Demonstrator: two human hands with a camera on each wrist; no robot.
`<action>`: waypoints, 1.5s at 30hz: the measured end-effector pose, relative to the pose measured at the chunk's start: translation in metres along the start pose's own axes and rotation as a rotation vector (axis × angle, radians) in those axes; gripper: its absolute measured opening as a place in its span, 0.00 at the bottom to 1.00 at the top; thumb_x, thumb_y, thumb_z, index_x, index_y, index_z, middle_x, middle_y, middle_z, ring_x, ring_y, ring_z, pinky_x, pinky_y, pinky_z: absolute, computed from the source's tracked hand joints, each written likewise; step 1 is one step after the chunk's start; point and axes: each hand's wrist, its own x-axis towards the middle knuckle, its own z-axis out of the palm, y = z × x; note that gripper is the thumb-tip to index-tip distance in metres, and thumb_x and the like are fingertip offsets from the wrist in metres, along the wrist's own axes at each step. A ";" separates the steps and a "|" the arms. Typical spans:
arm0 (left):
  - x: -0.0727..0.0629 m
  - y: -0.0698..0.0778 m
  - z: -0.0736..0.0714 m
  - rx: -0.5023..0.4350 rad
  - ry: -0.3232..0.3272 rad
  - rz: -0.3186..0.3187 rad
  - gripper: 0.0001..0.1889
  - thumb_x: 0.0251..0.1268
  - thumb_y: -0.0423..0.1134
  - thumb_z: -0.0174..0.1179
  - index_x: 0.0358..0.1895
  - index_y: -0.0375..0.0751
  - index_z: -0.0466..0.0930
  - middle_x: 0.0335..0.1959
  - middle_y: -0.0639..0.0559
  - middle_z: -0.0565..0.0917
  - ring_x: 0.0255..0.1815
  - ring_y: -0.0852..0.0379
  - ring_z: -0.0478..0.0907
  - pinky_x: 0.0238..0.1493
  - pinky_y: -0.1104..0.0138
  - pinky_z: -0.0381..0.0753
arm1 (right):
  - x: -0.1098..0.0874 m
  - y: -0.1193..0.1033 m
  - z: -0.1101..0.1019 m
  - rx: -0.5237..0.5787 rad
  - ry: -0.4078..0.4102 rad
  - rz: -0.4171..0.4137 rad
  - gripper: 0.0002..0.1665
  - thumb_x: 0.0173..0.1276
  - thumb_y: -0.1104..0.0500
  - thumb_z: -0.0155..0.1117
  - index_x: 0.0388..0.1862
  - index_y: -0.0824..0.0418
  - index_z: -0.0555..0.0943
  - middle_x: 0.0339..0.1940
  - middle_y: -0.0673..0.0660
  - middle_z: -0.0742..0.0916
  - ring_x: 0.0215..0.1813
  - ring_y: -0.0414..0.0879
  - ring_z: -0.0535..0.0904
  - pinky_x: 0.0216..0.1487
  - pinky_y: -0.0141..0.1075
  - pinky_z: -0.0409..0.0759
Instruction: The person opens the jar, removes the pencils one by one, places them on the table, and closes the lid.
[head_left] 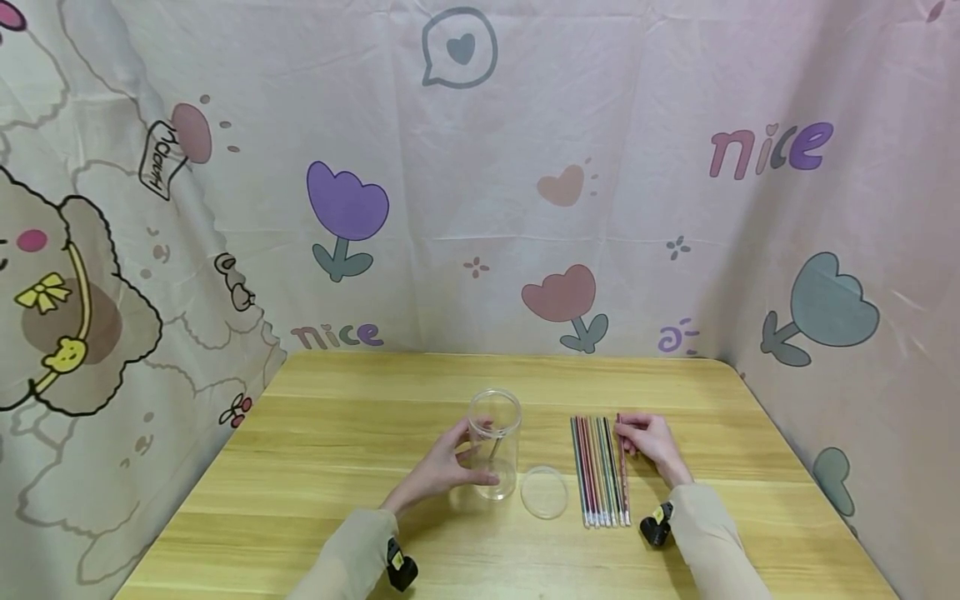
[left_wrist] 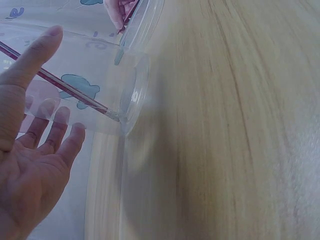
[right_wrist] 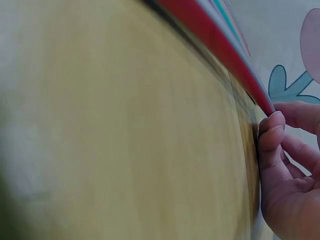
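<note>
A tall clear jar (head_left: 508, 467) stands upright and uncapped on the wooden table. My left hand (head_left: 442, 468) holds it from the left, thumb on the near side and fingers around the far side. Inside the jar one dark red pencil (left_wrist: 75, 92) leans at a slant, its end on the bottom. To the right, my right hand (head_left: 649, 439) pinches the far end of a red pencil (head_left: 623, 483) between thumb and fingertips. That pencil is the rightmost, beside a row of several coloured pencils (head_left: 595, 475) lying parallel with their eraser ends toward me.
A round clear lid (head_left: 544, 493) lies flat between the jar and the pencil row. The wooden table (head_left: 300, 467) reaches back to a printed curtain (head_left: 450, 167), which also hangs along the left and right sides.
</note>
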 end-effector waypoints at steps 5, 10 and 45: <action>0.000 0.000 0.000 -0.003 -0.002 0.004 0.44 0.53 0.36 0.77 0.73 0.40 0.63 0.72 0.37 0.68 0.72 0.36 0.67 0.75 0.43 0.71 | 0.002 0.001 0.001 0.001 0.010 0.013 0.22 0.70 0.64 0.65 0.55 0.81 0.78 0.21 0.49 0.85 0.20 0.36 0.77 0.19 0.26 0.78; -0.001 0.001 0.000 -0.004 0.001 0.004 0.44 0.52 0.36 0.77 0.73 0.41 0.63 0.72 0.38 0.68 0.72 0.37 0.67 0.75 0.45 0.72 | 0.002 0.001 0.002 -0.026 0.020 0.027 0.22 0.69 0.64 0.66 0.54 0.80 0.78 0.21 0.48 0.85 0.21 0.36 0.77 0.20 0.26 0.78; -0.001 0.003 0.000 -0.012 -0.003 0.009 0.44 0.52 0.38 0.77 0.73 0.41 0.63 0.72 0.36 0.68 0.72 0.37 0.68 0.75 0.44 0.71 | 0.000 -0.004 0.011 -0.188 0.057 0.029 0.19 0.69 0.65 0.66 0.52 0.78 0.78 0.23 0.53 0.85 0.19 0.39 0.76 0.17 0.28 0.77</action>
